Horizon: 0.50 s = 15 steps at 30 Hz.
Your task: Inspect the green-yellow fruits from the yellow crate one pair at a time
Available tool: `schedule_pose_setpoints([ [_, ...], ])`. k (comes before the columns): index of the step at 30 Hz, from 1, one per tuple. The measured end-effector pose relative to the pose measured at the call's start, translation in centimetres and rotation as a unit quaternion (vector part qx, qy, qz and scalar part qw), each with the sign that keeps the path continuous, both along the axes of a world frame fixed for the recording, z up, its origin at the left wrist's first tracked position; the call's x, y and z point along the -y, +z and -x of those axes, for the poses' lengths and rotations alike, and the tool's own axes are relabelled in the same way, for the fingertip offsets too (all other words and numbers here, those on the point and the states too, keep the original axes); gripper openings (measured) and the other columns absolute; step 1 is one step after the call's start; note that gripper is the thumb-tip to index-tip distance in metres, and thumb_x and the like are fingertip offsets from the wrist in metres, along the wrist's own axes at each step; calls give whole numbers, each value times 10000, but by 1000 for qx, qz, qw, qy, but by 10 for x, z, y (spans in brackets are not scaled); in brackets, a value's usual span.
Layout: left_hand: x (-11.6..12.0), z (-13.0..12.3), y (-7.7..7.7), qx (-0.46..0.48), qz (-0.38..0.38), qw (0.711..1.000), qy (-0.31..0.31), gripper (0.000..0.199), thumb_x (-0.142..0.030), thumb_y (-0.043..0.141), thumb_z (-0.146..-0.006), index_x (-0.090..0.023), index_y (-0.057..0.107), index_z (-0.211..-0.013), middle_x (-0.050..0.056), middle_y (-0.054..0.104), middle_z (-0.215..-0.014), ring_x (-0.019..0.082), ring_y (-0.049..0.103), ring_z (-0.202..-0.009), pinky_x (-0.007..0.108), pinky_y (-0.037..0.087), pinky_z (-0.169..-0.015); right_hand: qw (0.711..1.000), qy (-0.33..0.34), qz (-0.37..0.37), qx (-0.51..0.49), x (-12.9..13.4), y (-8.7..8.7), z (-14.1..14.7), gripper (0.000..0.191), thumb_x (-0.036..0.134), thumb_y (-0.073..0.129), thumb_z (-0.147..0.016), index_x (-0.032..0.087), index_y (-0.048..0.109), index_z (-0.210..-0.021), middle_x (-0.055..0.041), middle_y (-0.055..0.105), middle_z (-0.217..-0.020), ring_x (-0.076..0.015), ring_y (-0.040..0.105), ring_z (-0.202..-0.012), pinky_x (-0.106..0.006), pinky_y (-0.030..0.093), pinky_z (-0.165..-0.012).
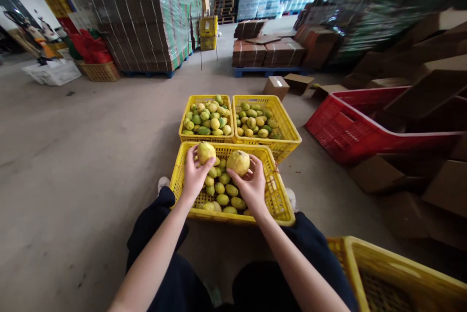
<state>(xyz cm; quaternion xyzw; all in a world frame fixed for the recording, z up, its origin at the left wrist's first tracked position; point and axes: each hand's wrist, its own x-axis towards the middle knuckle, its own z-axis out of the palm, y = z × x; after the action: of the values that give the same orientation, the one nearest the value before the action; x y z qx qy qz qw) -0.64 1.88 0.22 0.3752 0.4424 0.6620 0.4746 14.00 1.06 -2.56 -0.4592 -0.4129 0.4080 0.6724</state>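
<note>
My left hand (196, 172) is closed round a round yellow fruit (206, 152), its exact kind unclear. A second, slightly larger yellow fruit (238, 162) with brown marks sits in the grip of my right hand (253, 183). Both are held up, side by side, above the near yellow crate (282, 207) between my legs. Inside that crate lie several green-yellow fruits (224, 199), partly hidden by my hands. Just beyond it, a left yellow crate (185, 138) is heaped with similar fruits (205, 120), and a right yellow crate (291, 133) is partly filled with them (251, 123).
To the right stands a red crate (335, 134) with cardboard boxes (408, 176) around and in it. Another yellow crate (350, 273) is at the lower right. Further back are a blue pallet with stacked cardboard (268, 54) and a wrapped stack (134, 15).
</note>
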Motion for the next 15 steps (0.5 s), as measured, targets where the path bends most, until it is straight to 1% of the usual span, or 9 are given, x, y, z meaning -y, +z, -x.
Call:
schedule_pose_setpoints([
  [2,3,1,1,-61,-33,998,6,547,-228,852,-583,-252,582,-1058,42,571,-1169,198,584,-1049,237,493,-819,997,-28,-51,51,2,2,-1,587,156,819,-592,264,589,-1121,-37,622,-1193,-217,579,-1126,-356,475,-981],
  [3,5,0,1,-86,-42,995,7,542,-210,858,-566,-248,591,-1036,45,575,-1154,205,571,-1063,249,482,-849,995,-39,-67,67,3,2,-1,571,154,804,-612,269,585,-1126,-38,612,-1205,-222,549,-1175,-378,429,-1036],
  [5,8,-1,0,-118,-55,991,6,520,-184,862,-545,-240,610,-996,50,591,-1105,219,554,-1078,286,451,-924,992,-50,-87,82,4,3,-2,546,145,777,-641,275,573,-1131,-43,596,-1227,-229,517,-1224,-409,364,-1091],
  [8,10,-4,-1,-137,-74,988,-11,484,-150,860,-528,-229,639,-951,57,607,-1053,234,554,-1077,331,396,-1008,989,-57,-106,85,4,5,-4,528,129,751,-660,275,559,-1129,-51,579,-1242,-232,505,-1236,-421,344,-1101],
  [10,10,-5,-1,-141,-83,986,-22,474,-127,854,-526,-224,650,-943,57,614,-1052,230,561,-1068,331,385,-1017,989,-51,-109,81,3,7,-6,537,118,748,-657,275,551,-1132,-51,571,-1241,-228,504,-1232,-414,352,-1093],
  [12,10,-6,0,-125,-77,989,-33,486,-116,853,-521,-221,656,-954,58,623,-1061,226,567,-1067,326,389,-1010,993,-31,-101,58,2,8,-7,564,101,756,-632,272,549,-1129,-47,574,-1225,-225,533,-1186,-400,391,-1057],
  [15,9,-5,-1,-105,-70,991,-46,489,-142,854,-535,-222,662,-978,60,627,-1074,227,564,-1089,328,406,-998,996,3,-84,19,1,10,-8,596,75,764,-589,270,553,-1111,-32,597,-1160,-210,592,-1051,-373,466,-961],
])
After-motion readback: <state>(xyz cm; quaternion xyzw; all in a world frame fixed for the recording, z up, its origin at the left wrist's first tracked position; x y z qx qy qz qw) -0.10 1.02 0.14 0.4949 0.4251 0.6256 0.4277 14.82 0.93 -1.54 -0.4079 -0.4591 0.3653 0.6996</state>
